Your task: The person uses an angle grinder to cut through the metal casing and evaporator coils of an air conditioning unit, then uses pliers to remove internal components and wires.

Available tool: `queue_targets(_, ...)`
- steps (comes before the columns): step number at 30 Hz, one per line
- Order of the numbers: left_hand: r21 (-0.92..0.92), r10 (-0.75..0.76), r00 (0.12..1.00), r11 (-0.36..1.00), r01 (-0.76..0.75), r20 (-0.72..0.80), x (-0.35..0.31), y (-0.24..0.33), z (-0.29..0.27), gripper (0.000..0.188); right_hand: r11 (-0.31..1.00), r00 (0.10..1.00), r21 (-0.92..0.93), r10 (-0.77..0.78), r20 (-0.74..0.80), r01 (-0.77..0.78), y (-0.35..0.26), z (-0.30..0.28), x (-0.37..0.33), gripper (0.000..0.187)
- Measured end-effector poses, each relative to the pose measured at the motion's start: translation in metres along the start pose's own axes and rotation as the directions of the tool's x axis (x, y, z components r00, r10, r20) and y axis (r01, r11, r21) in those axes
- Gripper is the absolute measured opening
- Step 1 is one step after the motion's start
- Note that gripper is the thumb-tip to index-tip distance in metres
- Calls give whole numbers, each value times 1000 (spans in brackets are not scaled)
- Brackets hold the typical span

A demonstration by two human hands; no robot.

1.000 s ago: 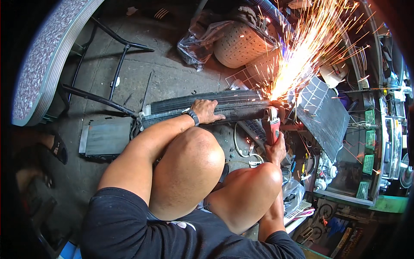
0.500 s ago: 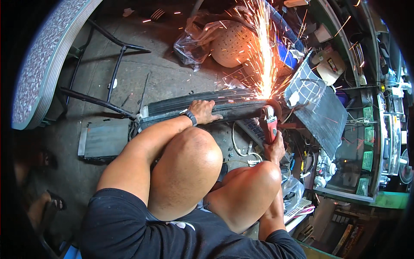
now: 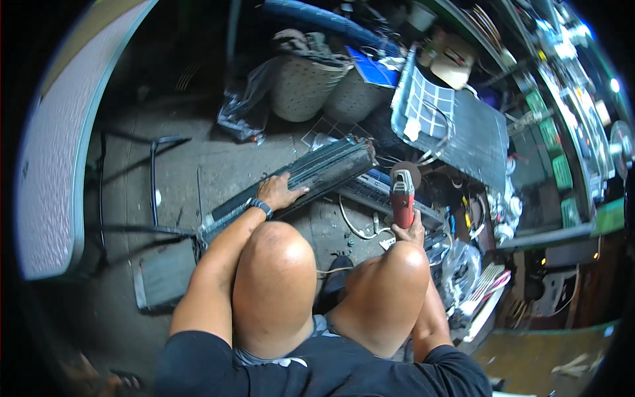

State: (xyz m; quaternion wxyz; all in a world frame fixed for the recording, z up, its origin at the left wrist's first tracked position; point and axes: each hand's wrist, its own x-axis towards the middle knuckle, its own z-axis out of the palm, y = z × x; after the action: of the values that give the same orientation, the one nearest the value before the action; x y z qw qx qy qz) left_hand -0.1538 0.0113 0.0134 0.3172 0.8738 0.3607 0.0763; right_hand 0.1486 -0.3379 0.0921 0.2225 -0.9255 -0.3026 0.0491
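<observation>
Crouching: we squat at lower centre, knees up.
Right hand (image 3: 411, 231): clamped round our red angle grinder (image 3: 402, 198), disc clear of the metal.
Left hand (image 3: 279, 192): pressed flat on the long finned coil (image 3: 297, 178), mid-frame.
Risk: we judge the disc could snag the loose white cable (image 3: 354, 228) beside it.
Far: two baskets (image 3: 301, 86), upper centre.

Red grinder (image 3: 402, 198) upright — finned coil (image 3: 297, 182) flat

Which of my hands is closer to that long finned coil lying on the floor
Left. Your left hand rests flat on the finned coil; your right hand holds the red angle grinder just off its end, apart.
</observation>
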Motion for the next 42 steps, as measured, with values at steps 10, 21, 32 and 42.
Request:
queue_targets(10,31,-49,996,998,52,-74,18,-2,19,90,731,979,664,205,1,-153,72,-11,-3,83)
queue_targets(21,160,-194,977,965,206,-87,14,21,41,95,-209,948,943,129,291,-261,111,-25,-18,47)
queue_targets(32,213,238,966,943,-255,104,38,115,-35,58,-573,936,782,69,346,-247,66,-90,31,45)
queue_targets(42,-22,628,637,720,-694,447,-19,384,-56,46,-443,949,841,-105,296,-311,-25,-133,44,36)
